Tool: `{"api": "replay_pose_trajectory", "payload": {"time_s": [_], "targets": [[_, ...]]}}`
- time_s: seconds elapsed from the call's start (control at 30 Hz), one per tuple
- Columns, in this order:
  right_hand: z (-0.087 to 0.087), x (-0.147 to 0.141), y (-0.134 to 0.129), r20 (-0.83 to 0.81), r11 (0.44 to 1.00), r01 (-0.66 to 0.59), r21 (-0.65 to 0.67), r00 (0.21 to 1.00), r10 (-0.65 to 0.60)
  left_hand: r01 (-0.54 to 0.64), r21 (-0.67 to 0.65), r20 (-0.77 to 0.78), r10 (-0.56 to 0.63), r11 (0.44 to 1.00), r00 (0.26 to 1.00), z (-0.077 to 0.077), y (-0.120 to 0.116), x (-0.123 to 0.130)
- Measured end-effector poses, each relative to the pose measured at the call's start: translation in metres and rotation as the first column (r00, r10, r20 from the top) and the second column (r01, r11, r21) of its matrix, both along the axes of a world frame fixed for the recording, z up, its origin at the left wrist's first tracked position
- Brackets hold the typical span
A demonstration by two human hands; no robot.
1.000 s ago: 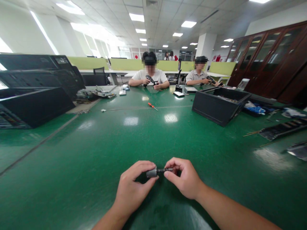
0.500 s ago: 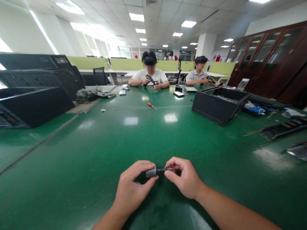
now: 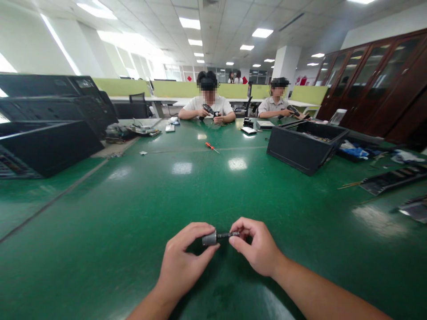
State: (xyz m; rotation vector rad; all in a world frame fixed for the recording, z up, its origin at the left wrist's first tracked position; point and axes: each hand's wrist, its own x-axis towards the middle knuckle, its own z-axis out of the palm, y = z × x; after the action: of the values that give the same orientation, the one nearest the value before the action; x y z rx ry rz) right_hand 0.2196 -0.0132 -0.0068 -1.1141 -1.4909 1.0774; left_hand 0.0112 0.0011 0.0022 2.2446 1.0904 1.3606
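Note:
Close to me, above the green table (image 3: 140, 209), a small motor-like part is held level between both hands. At its left end is a short grey metal cylinder (image 3: 209, 239), pinched between the thumb and fingers of my left hand (image 3: 183, 253). A thin dark shaft (image 3: 224, 235) runs out of the cylinder to the right. The thumb and fingertips of my right hand (image 3: 255, 246) close on the shaft's far end, which has ring-like steps. My fingertips hide some of both ends.
An orange-handled screwdriver (image 3: 211, 146) lies mid-table. A black computer case (image 3: 293, 149) stands at right, more black cases (image 3: 50, 146) at left. Circuit boards (image 3: 142, 129) lie at back left. Two people (image 3: 207, 106) across the table hold dark power tools.
Almost nothing differs. The grey cylinder and my left hand have shifted very slightly left, while my right hand stays in place with its grip kept.

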Motion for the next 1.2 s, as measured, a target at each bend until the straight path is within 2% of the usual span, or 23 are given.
{"api": "replay_pose_trajectory", "payload": {"time_s": [0.4, 1.2], "targets": [[0.0004, 0.0011, 0.0005, -0.021, 1.0, 0.007, 0.001, 1.0, -0.007, -0.021, 0.001, 0.005, 0.021, 1.0, 1.0, -0.002, 0.0016, -0.0003], [-0.0004, 0.0029, 0.0011, -0.03, 1.0, 0.012, 0.015, 0.999, -0.012, -0.034, -0.007, 0.011, 0.034, 0.999, 0.999, 0.0035, -0.0002, 0.0001]]}}
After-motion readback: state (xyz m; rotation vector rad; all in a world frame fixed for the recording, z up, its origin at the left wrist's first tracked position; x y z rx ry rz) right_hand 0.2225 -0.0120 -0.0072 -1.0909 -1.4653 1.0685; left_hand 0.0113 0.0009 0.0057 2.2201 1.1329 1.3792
